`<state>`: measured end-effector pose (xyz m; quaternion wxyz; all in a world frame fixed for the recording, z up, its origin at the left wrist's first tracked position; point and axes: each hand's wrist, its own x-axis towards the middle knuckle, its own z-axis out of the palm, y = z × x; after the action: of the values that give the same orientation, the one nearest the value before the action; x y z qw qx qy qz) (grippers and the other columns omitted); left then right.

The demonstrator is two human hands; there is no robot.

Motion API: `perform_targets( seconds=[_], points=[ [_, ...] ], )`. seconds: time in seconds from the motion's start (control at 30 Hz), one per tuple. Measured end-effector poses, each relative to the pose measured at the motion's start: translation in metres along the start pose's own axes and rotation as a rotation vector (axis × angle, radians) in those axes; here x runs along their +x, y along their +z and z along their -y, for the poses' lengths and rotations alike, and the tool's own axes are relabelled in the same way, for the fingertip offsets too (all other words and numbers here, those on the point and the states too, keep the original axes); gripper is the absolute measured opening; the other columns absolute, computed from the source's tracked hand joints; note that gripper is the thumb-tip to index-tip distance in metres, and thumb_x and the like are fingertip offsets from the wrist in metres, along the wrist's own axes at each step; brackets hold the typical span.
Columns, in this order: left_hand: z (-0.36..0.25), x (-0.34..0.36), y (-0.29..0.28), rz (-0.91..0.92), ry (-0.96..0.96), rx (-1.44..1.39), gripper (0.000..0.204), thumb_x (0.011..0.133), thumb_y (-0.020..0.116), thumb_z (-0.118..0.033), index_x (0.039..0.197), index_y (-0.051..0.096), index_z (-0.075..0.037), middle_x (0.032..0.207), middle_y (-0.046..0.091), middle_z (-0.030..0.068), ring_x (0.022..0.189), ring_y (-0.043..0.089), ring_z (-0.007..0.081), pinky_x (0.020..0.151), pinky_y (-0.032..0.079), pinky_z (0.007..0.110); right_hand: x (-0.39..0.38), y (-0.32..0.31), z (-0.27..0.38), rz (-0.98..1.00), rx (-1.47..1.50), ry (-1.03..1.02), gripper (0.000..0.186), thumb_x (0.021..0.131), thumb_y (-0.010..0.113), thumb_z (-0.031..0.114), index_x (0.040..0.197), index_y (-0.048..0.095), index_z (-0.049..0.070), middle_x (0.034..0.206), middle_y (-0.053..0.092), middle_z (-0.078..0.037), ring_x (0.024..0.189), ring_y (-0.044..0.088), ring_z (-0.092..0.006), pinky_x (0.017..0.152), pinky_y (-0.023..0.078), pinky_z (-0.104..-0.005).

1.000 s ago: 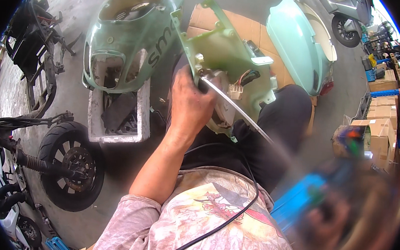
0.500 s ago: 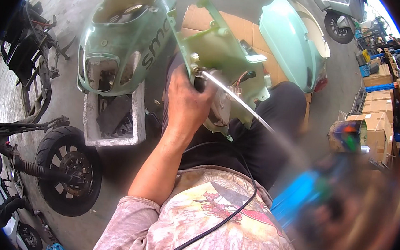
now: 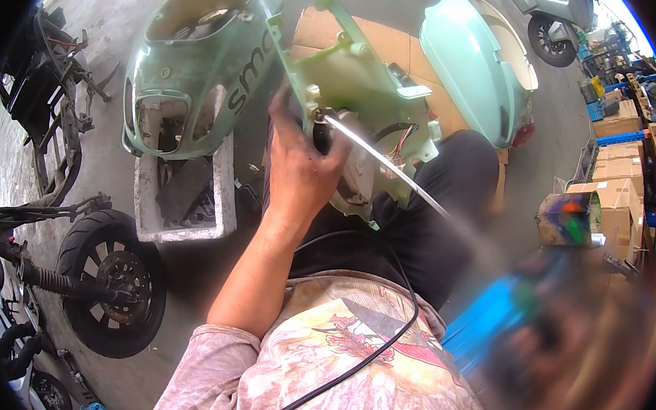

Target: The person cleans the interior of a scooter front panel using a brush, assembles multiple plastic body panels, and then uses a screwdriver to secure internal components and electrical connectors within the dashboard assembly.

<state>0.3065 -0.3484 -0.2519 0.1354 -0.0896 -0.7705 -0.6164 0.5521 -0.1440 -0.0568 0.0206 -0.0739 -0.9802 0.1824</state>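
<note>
A light green plastic scooter panel [image 3: 353, 76] rests tilted over my lap, with a round opening and some wires at its lower part. My left hand [image 3: 305, 153] is closed on the panel's left edge, its thumb beside the tip of a long screwdriver [image 3: 392, 169]. That tip sits at a small fitting on the panel's edge. The metal shaft slants down to the right into a blur. There my right hand [image 3: 564, 339] shows only as a smeared shape, closed around the screwdriver's near end; its fingers and the handle cannot be made out.
A larger green fairing [image 3: 191, 79] leans on a white foam box [image 3: 179, 232] at left. Another green panel [image 3: 473, 70] lies on cardboard [image 3: 318, 31]. A wheel [image 3: 111, 284] stands at left, boxes [image 3: 617, 201] at right. A black cable [image 3: 329, 386] crosses my shirt.
The whole scene has shifted slightly left in the picture. My left hand keeps its hold on the panel, and the screwdriver's tip stays at the same fitting.
</note>
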Motion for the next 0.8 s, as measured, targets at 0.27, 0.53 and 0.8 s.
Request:
perform_targets(
  seconds=[0.27,0.53,0.8],
  points=[
    [0.016,-0.009,0.003,0.019,0.187,0.070,0.033,0.082,0.062,-0.009,0.111,0.050,0.001,0.106,0.048,0.0172,0.100,0.049,0.0321,0.092,0.039,0.040,0.005,0.002,-0.003,0.001,0.021,-0.007,0.052,0.074,0.072,0.028,0.116,0.059,-0.001,0.071,0.058,-0.012,0.058,0.057,-0.0212,0.056,0.045,-0.0314],
    [0.013,-0.006,0.002,0.076,0.206,0.208,0.033,0.086,0.060,-0.010,0.116,0.048,-0.004,0.101,0.047,0.0201,0.090,0.051,0.0363,0.081,0.044,0.043,0.004,0.003,-0.008,-0.019,0.027,0.011,0.052,0.074,0.071,0.029,0.115,0.060,-0.001,0.071,0.059,-0.011,0.059,0.058,-0.0215,0.057,0.046,-0.0318],
    [0.009,-0.005,0.002,0.091,0.237,0.201,0.033,0.085,0.059,-0.008,0.116,0.048,-0.003,0.104,0.047,0.0196,0.095,0.048,0.0367,0.084,0.042,0.043,0.004,-0.002,-0.013,-0.017,0.040,0.001,0.052,0.073,0.072,0.028,0.115,0.060,0.000,0.074,0.061,-0.012,0.061,0.058,-0.0210,0.058,0.046,-0.0304]
  ],
)
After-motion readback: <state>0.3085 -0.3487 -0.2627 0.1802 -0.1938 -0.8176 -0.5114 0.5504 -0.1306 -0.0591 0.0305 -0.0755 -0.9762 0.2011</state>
